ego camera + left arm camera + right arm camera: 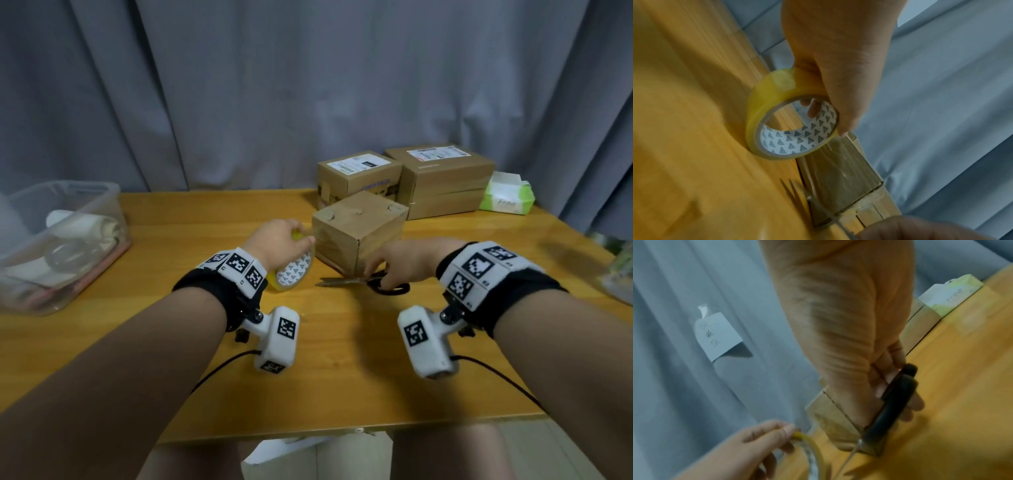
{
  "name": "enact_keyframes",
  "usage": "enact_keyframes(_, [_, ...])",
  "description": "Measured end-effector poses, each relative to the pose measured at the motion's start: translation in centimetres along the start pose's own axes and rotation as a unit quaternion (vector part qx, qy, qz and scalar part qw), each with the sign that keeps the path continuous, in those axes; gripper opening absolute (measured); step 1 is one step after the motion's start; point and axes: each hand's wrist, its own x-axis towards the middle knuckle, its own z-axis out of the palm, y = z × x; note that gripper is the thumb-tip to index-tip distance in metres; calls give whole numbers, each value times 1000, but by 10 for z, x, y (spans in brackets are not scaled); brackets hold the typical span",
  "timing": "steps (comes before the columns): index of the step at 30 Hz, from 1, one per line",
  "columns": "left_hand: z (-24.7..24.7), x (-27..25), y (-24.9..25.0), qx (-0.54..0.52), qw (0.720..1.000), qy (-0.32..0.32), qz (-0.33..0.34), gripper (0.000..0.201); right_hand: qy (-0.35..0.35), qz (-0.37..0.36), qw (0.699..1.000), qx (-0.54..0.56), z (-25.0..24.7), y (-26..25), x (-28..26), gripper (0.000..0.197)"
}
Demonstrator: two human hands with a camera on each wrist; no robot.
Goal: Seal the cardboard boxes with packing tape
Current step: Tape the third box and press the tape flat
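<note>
Left hand grips yellowish clear packing tape roll, fingers curled over rim and one through core, roll upright on edge on wooden table, just left of small plain brown cardboard box. Tape film shows on box's left face. Right hand holds black-handled metal scissors, fingers through handles, blades low at box's near corner, pointing left. Two labelled cardboard boxes behind, near curtain.
</note>
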Motion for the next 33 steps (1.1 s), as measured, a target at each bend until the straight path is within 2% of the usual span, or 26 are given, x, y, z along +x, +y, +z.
enact_keyframes(2, [-3,5,4,-22,1000,-4,-19,36,2,24,998,54,-11,1,-8,32])
enact_keyframes(4, [-6,11,7,-40,999,0,-34,30,-33,34,983,177,-13,3,-11,46])
enact_keyframes(6, [-7,17,8,-70,996,-5,-54,25,-74,42,955,285,-9,1,-9,61])
enact_keyframes(11, [-8,27,7,-124,988,-23,-92,18,-56,55,908,411,10,-5,7,65])
enact_keyframes(16, [-12,35,3,-141,983,-45,-111,20,-51,44,883,465,17,-7,28,61])
enact_keyframes(20, [-12,41,0,-158,972,-85,-155,34,-41,13,864,502,21,-10,37,49])
enact_keyframes(24, [-11,45,0,-191,953,-112,-206,29,-19,0,850,527,26,-12,41,49])
enact_keyframes(26, [-11,47,0,-199,946,-120,-226,33,2,-3,842,539,28,-13,44,46])
enact_keyframes(30, [-11,48,-3,-188,946,-109,-240,46,45,-12,836,547,33,-14,49,28])
enact_keyframes(33, [-10,48,-5,-201,947,-99,-229,37,58,-23,825,562,35,-12,51,22])
